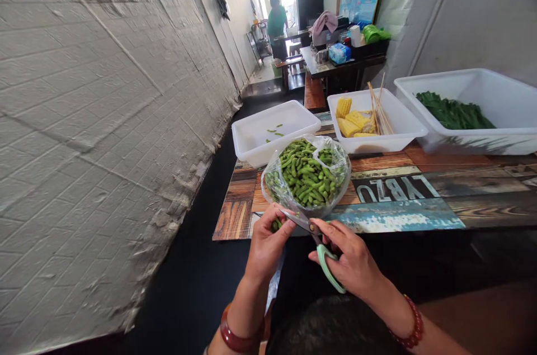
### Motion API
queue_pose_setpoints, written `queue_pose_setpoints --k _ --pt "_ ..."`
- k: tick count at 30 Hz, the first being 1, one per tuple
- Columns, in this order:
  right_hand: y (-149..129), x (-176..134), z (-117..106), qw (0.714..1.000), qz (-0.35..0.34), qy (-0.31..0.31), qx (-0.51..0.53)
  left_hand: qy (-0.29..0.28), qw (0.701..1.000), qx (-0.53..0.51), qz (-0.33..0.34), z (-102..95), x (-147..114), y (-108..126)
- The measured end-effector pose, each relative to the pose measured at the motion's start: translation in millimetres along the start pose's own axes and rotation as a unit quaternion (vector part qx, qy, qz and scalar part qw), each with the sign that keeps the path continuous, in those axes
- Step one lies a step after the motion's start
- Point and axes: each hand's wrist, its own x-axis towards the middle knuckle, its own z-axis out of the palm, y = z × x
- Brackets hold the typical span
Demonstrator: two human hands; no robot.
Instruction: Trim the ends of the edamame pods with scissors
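My left hand (268, 237) is closed around a few green edamame pods (276, 225), partly hidden by the fingers. In my right hand (350, 257) is a pair of scissors (329, 271) with mint-green handles. Their blades point left and reach the fingertips of my left hand. Just beyond both hands sits a clear plastic bag (272, 167) spread open and full of edamame (308, 176). Behind it to the left, a white plastic tub (247, 142) has several loose pods on its bottom.
On the wood-patterned table (390, 215), a white tub (369, 145) holds corn pieces (348, 126) and skewers (380, 109). Right of it, a larger tub (516, 137) holds leafy greens (455, 112). A brick-patterned wall (84, 148) runs along the left. Far back stands a person (277, 22) in green.
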Motion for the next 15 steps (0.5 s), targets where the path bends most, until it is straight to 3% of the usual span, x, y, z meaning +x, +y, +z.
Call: queue_pose_setpoints --k 7,10,15 --pt "3.7 0.8 4.9 0.997 0.057 0.047 0.034 0.022 0.985 -0.132 -0.106 6.8 -1.4 0.5" --pt "4.9 2.2 4.5 0.994 0.081 0.071 0.034 0.025 0.974 -0.191 -0.121 7.9 0.9 2.8" --pt "6.0 0.1 5.7 0.994 0.085 0.059 0.038 0.006 0.961 -0.244 -0.129 8.3 4.0 5.6"
